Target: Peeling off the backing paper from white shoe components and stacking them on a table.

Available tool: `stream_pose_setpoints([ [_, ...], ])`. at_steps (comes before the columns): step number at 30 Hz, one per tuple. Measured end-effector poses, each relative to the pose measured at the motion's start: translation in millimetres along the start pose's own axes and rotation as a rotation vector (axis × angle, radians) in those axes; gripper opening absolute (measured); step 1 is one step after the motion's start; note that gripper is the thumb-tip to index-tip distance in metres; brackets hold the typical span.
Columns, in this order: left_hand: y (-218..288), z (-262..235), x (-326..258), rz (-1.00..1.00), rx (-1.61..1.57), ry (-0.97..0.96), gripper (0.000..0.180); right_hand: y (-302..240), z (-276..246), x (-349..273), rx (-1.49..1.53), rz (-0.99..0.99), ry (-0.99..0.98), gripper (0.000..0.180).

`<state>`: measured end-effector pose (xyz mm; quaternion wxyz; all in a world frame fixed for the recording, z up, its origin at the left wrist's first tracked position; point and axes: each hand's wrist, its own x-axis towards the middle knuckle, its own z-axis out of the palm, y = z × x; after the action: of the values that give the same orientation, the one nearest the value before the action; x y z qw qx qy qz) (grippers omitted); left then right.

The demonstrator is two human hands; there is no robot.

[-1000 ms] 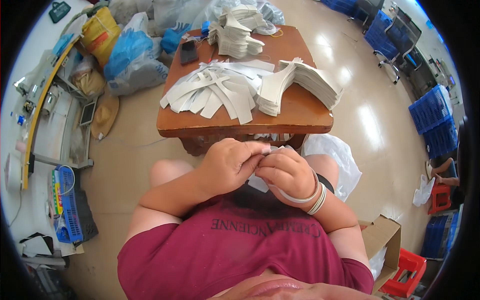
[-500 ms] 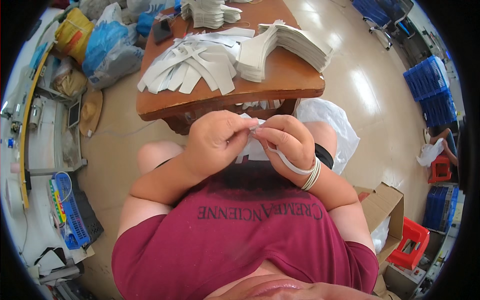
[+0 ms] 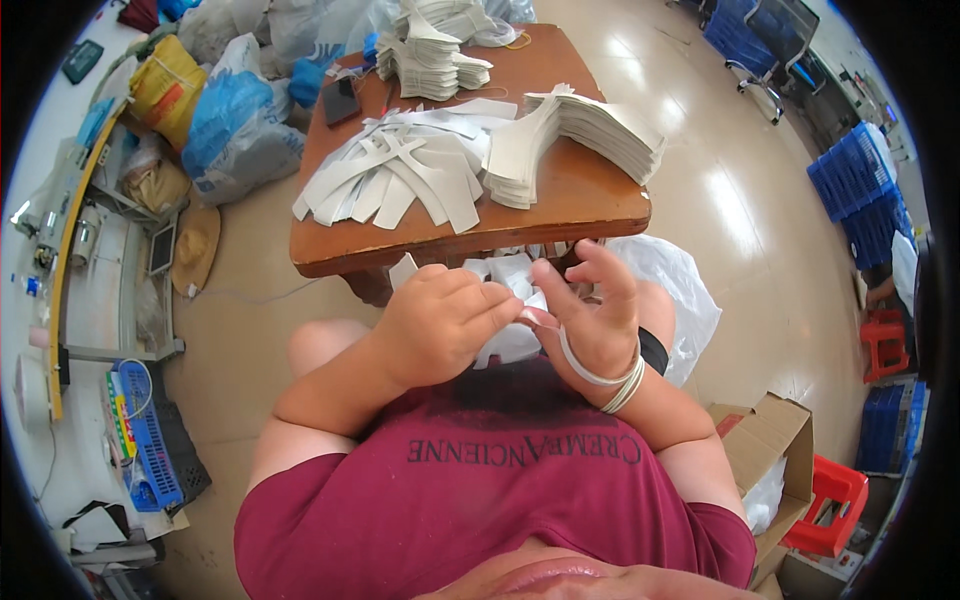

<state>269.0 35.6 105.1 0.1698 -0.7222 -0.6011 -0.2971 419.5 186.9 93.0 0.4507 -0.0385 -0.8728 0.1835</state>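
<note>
My left hand (image 3: 440, 322) and my right hand (image 3: 592, 318) meet in front of my chest, just below the near edge of the small wooden table (image 3: 590, 205). Between them they hold a bundle of white cut paper pieces (image 3: 510, 290). My left hand's fingers pinch a rubber band (image 3: 545, 322) that runs down across my right palm. More rubber bands (image 3: 622, 385) circle my right wrist. My right hand's fingers are spread above the bundle.
On the table lie fanned white strips (image 3: 390, 180), a thick leaning stack (image 3: 590, 130), a further pile (image 3: 430, 55) and a dark phone (image 3: 340, 100). Blue and yellow bags (image 3: 225, 120) sit at the left, a white plastic bag (image 3: 680, 290) and cardboard box (image 3: 770, 450) at the right.
My head has tilted, so the table sits nearer the frame's middle. My right hand's fingers have opened and lifted, and the rubber band is now stretched across the palm.
</note>
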Motion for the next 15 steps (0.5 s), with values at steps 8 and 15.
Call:
stream_pose_setpoints([
  [8, 7, 17, -2, -0.288, -0.339, 0.146, 0.019, 12, 1, 4, 0.146, -0.256, -0.037, 0.034],
  [15, 5, 18, -3, -0.342, -0.374, 0.2, 0.015, 9, 9, 7, 0.299, -0.265, -0.059, 0.034],
])
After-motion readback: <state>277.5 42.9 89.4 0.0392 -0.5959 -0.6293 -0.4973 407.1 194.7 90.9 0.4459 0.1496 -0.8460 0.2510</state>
